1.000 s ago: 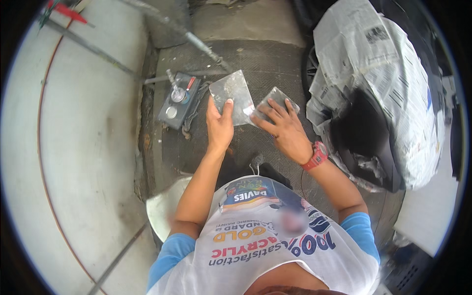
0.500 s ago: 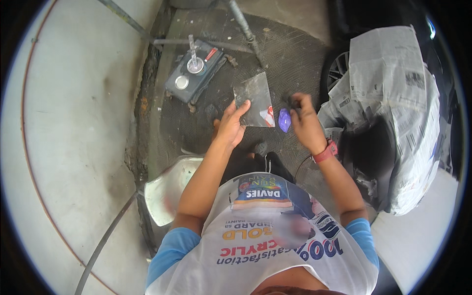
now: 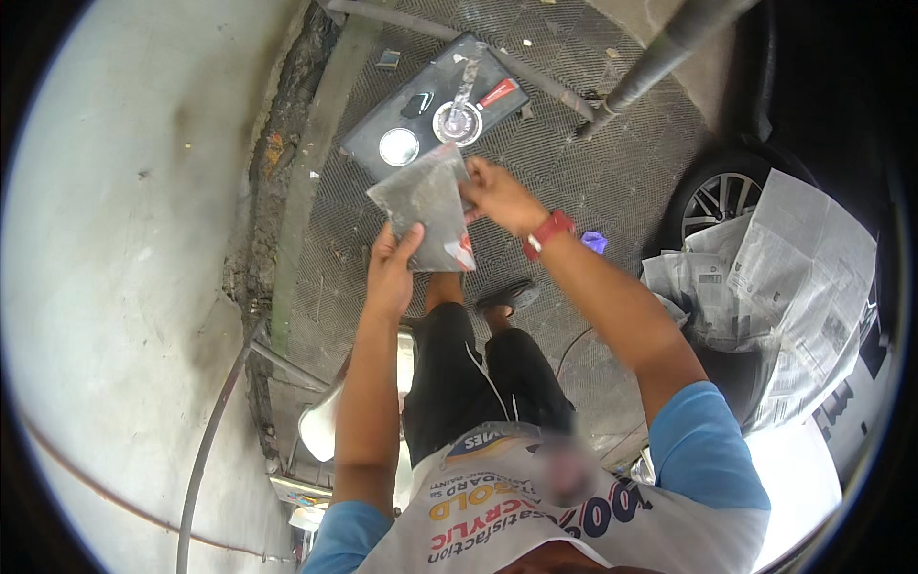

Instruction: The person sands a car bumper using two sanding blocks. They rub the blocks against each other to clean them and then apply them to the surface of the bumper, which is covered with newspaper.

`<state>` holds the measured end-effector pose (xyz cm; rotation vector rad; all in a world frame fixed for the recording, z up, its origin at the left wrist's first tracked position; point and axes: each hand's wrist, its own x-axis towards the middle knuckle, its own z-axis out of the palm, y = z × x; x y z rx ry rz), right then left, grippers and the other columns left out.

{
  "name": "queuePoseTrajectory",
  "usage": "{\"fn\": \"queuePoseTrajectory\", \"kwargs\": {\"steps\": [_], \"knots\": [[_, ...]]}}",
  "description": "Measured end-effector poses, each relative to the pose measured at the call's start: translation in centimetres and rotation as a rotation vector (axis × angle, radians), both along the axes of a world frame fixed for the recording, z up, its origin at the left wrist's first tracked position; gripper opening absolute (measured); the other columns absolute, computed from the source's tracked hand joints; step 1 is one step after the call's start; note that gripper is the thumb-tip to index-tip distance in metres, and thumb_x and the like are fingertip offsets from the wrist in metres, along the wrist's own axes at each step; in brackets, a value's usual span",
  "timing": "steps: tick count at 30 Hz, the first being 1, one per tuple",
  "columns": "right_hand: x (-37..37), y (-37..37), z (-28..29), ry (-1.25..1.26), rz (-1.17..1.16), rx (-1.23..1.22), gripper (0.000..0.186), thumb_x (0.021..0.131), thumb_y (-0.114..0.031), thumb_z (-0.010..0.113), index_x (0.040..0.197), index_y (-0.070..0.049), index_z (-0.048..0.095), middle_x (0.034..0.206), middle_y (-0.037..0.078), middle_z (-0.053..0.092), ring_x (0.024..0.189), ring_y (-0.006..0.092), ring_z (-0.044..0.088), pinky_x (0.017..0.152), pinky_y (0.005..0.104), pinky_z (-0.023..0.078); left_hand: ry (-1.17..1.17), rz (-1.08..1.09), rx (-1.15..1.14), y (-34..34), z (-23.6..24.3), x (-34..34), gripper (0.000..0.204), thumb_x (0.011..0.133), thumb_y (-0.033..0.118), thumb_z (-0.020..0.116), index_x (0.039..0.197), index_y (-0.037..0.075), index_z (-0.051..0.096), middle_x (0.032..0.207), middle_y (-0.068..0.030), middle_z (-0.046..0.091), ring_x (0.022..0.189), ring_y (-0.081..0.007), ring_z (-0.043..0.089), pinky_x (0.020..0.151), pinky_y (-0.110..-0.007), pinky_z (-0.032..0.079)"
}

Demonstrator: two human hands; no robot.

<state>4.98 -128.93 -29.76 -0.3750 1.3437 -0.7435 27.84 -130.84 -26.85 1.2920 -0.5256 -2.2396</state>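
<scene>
My left hand [image 3: 394,273] is closed on the lower left edge of a flat grey plate [image 3: 421,206], its thumb on top. White and red paste [image 3: 461,253] lies at the plate's lower right corner. At the plate's upper right edge is my right hand [image 3: 497,196], fingers curled and partly hidden; what they hold cannot be made out. Beyond the plate, a dark box [image 3: 368,139] bears an open can [image 3: 469,134] with a smeared stick [image 3: 467,77] in it, a round lid [image 3: 399,146] and a red tube [image 3: 497,93].
A crumpled purple piece [image 3: 593,242] lies on the ridged dark floor mat [image 3: 564,124]. To the right is a car wheel [image 3: 722,196] beside newspaper sheets [image 3: 803,249] covering the car. A metal pole [image 3: 660,57] slants in at the top. Along the left runs a pale wall [image 3: 124,239].
My right hand has moved left to the plate's upper right edge. The purple piece, beside that hand before, now lies on the floor. My view has shifted, bringing the box closer.
</scene>
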Motion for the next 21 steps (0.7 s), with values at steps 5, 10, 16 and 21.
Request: {"fn": "queuePoseTrajectory", "kwargs": {"steps": [5,10,16,21], "knots": [[-5.1,-9.2,-13.3,0.682,-0.428,-0.155,0.052,0.096,-0.029,0.077,0.133,0.002,0.057,0.106,0.011,0.072,0.094,0.0210,0.071,0.081,0.0343,0.057,-0.096,0.177,0.076,-5.7,-6.4,0.1,0.045,0.101,0.016,0.071,0.142,0.002,0.058,0.133,-0.0065,0.067,0.122,-0.0180,0.064,0.107,-0.034,0.049],[-8.7,-11.0,-14.1,0.786,-0.189,-0.134,0.043,0.092,-0.030,0.081,0.113,0.005,0.069,0.101,0.018,0.076,0.086,0.0257,0.071,0.080,0.0371,0.056,-0.148,0.296,0.157,-7.0,-11.9,-0.1,0.049,0.100,0.019,0.073,0.142,0.001,0.056,0.136,-0.0082,0.064,0.125,-0.0204,0.061,0.108,-0.035,0.048],[-7.6,-5.5,-9.2,0.927,-0.258,-0.288,0.034,0.099,-0.027,0.076,0.097,0.007,0.073,0.086,0.013,0.076,0.078,0.0207,0.072,0.075,0.0351,0.057,-0.205,0.270,0.093,-7.2,-17.1,-1.9,0.049,0.100,0.018,0.071,0.143,-0.001,0.055,0.139,-0.0106,0.063,0.125,-0.0232,0.061,0.108,-0.035,0.046],[-8.0,-2.7,-4.5,0.751,-0.648,-0.253,0.027,0.104,-0.020,0.071,0.107,0.007,0.071,0.093,0.011,0.074,0.081,0.0188,0.074,0.078,0.0333,0.062,-0.298,0.187,-0.058,-8.5,-18.0,-4.9,0.046,0.102,0.019,0.069,0.141,-0.003,0.055,0.134,-0.0127,0.065,0.123,-0.0226,0.062,0.108,-0.035,0.046]]}}
